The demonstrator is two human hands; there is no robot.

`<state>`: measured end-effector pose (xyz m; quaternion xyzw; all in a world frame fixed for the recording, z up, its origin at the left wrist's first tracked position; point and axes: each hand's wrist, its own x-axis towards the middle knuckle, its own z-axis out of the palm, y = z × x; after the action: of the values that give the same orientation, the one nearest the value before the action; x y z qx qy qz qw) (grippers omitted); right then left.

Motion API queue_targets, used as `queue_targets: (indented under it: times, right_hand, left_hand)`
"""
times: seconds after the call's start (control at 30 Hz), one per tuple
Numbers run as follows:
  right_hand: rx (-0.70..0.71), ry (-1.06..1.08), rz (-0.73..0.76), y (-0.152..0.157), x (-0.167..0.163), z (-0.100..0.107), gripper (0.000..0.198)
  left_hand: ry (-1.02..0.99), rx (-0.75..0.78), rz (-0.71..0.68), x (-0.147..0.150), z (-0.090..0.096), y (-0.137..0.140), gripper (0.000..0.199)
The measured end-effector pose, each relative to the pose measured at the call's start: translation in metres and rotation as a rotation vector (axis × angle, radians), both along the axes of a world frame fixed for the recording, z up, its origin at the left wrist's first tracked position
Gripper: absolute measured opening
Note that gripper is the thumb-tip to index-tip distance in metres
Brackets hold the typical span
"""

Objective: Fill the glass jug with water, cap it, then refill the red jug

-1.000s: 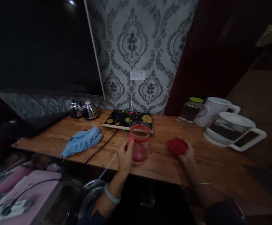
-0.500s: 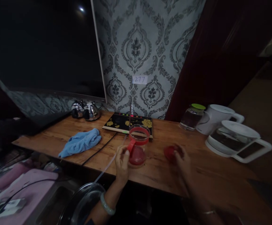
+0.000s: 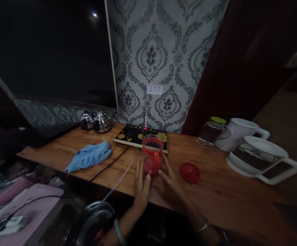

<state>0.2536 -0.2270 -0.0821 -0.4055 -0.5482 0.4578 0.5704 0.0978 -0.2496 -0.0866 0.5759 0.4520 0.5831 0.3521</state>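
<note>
A glass jug (image 3: 148, 165) with a red rim and red handle stands upright on the wooden table near its front edge. Its handle points toward me and slightly right. My left hand (image 3: 142, 189) is at the jug's lower left side, fingers stretched out and thumb at the front near the base. On the right side, my right hand (image 3: 170, 177) has its fingers spread beside the handle. Both hands are at or against the jug; firm contact is hard to make out. The round red lid (image 3: 190, 172) lies flat on the table to the right of my right hand.
Behind the jug is a black cooktop (image 3: 130, 135) with gold flowers. A blue cloth (image 3: 90, 155) lies left, with shiny kettles (image 3: 102, 123) behind. A green-lidded jar (image 3: 211, 131), a white pitcher (image 3: 237, 131) and a white-lidded glass pitcher (image 3: 256, 159) stand right.
My right hand has let go of the red lid, leaving it on the table, and moved left to the jug. The jug's handle has swung from the left to the front right; my left hand has released it.
</note>
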Motion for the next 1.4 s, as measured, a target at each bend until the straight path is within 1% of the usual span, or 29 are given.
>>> queue_targets:
  times: [0.1,0.2,0.23,0.3,0.4,0.47,0.57,0.63,0.77,0.93,1.0,1.07,1.13,1.23,1.3,1.4]
  right_hand:
    - [-0.018,0.049,0.036,0.012,0.008,0.004,0.080]
    - [-0.004,0.115,-0.009,0.008,0.003,-0.003,0.079]
    - [0.002,0.113,-0.013,0.004,-0.001,-0.005,0.082]
    - [0.010,0.089,-0.003,-0.002,-0.009,-0.009,0.092]
    - [0.030,0.051,-0.038,-0.003,-0.019,-0.008,0.101]
    - [0.044,0.028,-0.079,0.003,-0.021,-0.005,0.098]
    - [0.057,0.002,-0.100,0.016,-0.019,-0.001,0.090]
    - [0.039,0.004,-0.086,0.024,-0.015,0.001,0.083]
    - [-0.055,0.060,-0.005,0.036,-0.010,0.006,0.071]
    - [-0.065,0.186,0.069,0.042,-0.012,0.011,0.074]
    - [-0.088,0.209,0.078,0.044,-0.012,0.008,0.075]
    - [-0.098,0.200,0.064,0.047,-0.010,0.005,0.074]
    - [-0.091,0.183,0.034,0.048,-0.009,0.000,0.072]
    - [-0.087,0.160,-0.011,0.048,-0.008,-0.004,0.068]
    - [-0.075,0.147,-0.037,0.048,-0.008,-0.005,0.067]
    - [-0.049,0.141,-0.041,0.050,-0.009,-0.008,0.066]
  left_hand:
    - [-0.024,-0.007,0.028,0.000,0.002,0.001,0.051]
    - [-0.109,-0.083,0.060,-0.010,0.003,0.021,0.053]
    - [-0.127,-0.102,0.047,-0.013,0.004,0.029,0.056]
    - [-0.150,-0.109,-0.026,-0.018,0.004,0.043,0.060]
    - [-0.164,-0.120,-0.135,-0.018,0.001,0.053,0.063]
    - [-0.162,-0.140,-0.153,-0.014,-0.004,0.052,0.068]
    - [-0.172,-0.150,-0.123,-0.008,-0.013,0.042,0.074]
    - [-0.201,-0.142,-0.094,-0.006,-0.016,0.035,0.075]
    - [-0.247,-0.140,-0.056,-0.006,-0.018,0.026,0.078]
    - [-0.229,-0.168,-0.029,-0.008,-0.023,0.023,0.077]
    - [-0.232,-0.177,-0.020,-0.009,-0.026,0.021,0.074]
    - [-0.235,-0.179,-0.004,-0.011,-0.026,0.019,0.067]
    - [-0.233,-0.152,0.055,-0.016,-0.017,0.018,0.058]
    - [-0.201,-0.038,0.185,-0.030,0.011,0.031,0.047]
    - [-0.173,0.038,0.224,-0.040,0.034,0.053,0.045]
    - [-0.146,0.112,0.211,-0.055,0.061,0.106,0.047]
